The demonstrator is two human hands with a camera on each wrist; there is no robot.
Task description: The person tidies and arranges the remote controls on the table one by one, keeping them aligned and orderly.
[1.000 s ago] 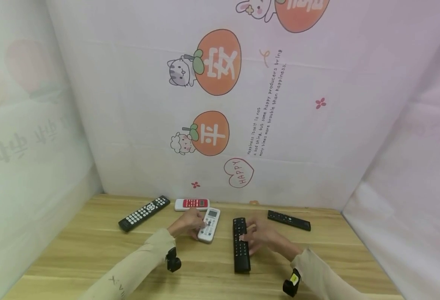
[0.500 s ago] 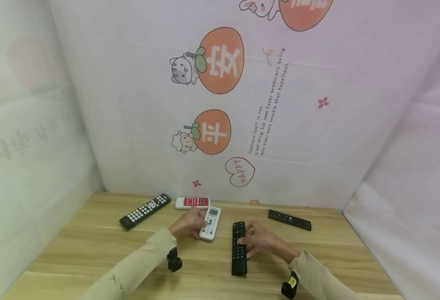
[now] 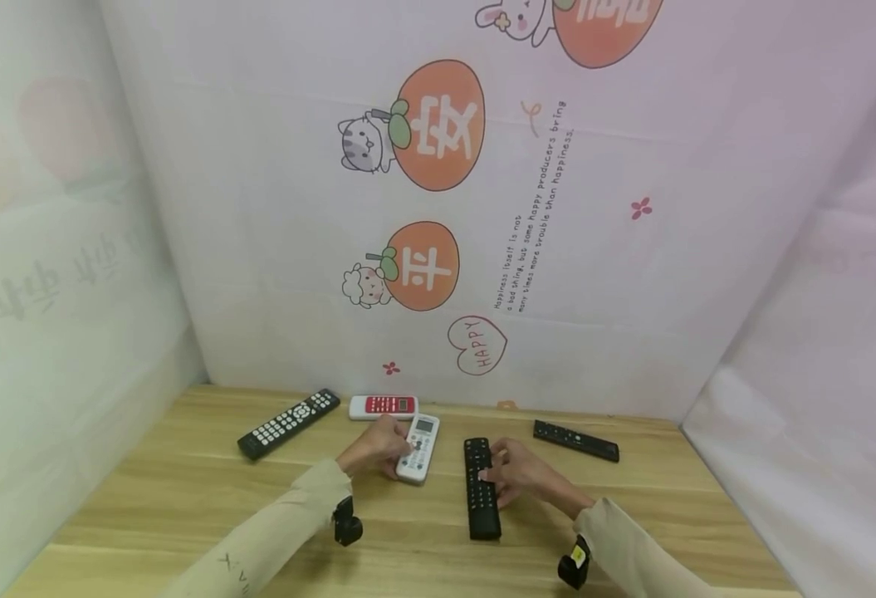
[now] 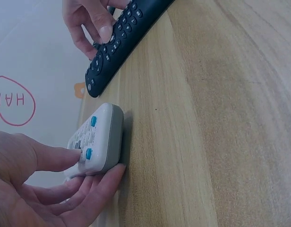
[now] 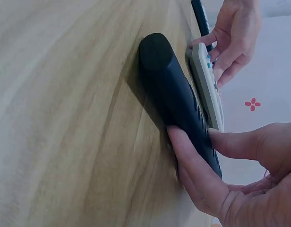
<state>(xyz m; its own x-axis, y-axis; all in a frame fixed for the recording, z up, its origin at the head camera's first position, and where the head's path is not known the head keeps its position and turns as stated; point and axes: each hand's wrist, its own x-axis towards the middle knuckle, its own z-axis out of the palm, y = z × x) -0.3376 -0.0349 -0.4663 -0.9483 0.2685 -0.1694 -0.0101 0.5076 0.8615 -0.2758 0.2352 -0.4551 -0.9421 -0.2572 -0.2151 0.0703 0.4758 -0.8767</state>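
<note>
My left hand (image 3: 379, 444) grips a white remote control (image 3: 418, 453) with a small grey screen at its top. In the left wrist view the thumb lies on its button face and the fingers curl under its side. A long black remote control (image 3: 482, 490) is held by my right hand (image 3: 521, 473). The right wrist view shows the thumb on that remote's button face and the fingers round its edge, close over the wooden table (image 5: 89, 118). The two remotes stand roughly side by side, a short gap apart.
Behind my left hand lies a white remote with a red face (image 3: 383, 406). A black remote with white buttons (image 3: 289, 424) lies far left, a smaller black remote (image 3: 575, 439) at the back right. A printed cloth wall (image 3: 296, 332) rises along the table's back edge.
The black remote in my right hand has tilted slightly, its near end swinging left and then back right. My left hand has kept its grip on the white remote with little movement.
</note>
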